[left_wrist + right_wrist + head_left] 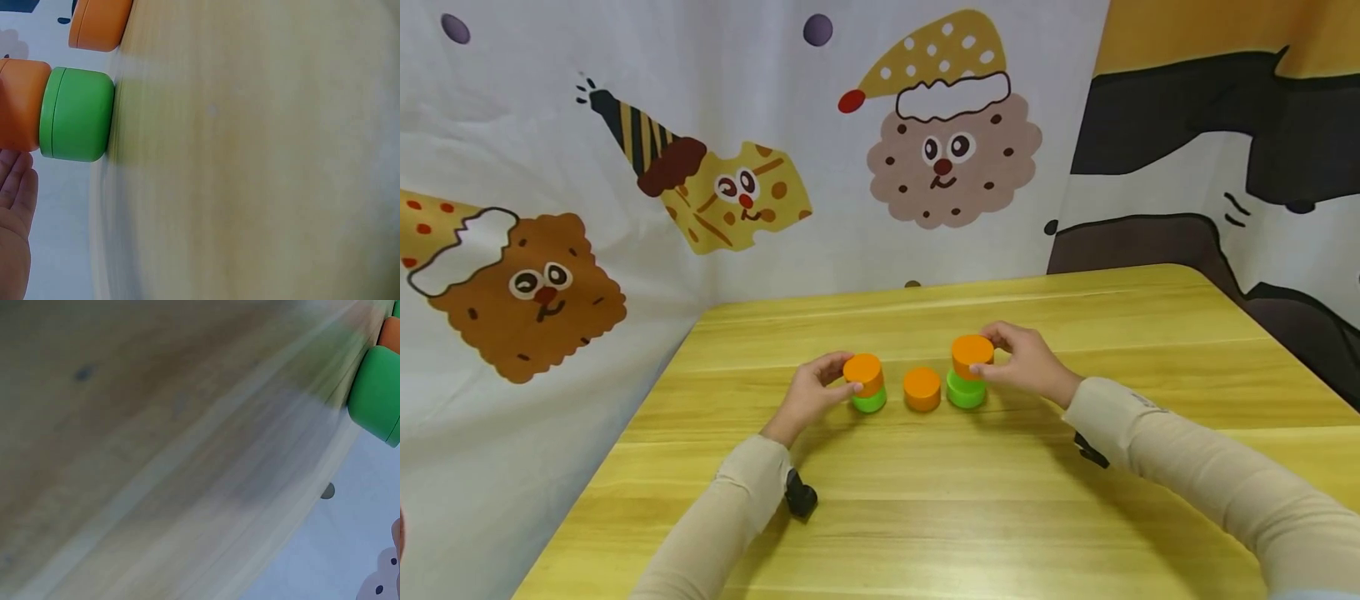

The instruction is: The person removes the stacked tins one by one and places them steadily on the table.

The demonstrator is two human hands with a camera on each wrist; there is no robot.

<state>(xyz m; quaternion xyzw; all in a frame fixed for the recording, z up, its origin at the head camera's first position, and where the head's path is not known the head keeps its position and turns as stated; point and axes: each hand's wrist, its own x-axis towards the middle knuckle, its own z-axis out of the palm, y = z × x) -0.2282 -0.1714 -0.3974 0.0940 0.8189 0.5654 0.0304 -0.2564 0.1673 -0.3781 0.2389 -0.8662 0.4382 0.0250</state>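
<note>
Two short stacks stand on the wooden table (1000, 517). In the left stack an orange cylinder (863, 372) sits on a green cylinder (870, 402), and my left hand (816, 392) grips the orange one. In the right stack another orange cylinder (972, 356) rests on a green one (966, 392), pinched by my right hand (1026, 360). A lone orange cylinder (922, 388) stands between the stacks. The left wrist view shows the left green cylinder (76, 115) under its orange one (19, 105), with the lone orange cylinder (97, 25) beyond. The right wrist view catches the right green cylinder (378, 394) at its edge.
A cartoon-printed cloth (700, 167) hangs behind and left of the table. The table's left edge (617, 433) and back edge (925, 292) meet the cloth. Bare wood lies in front of the stacks.
</note>
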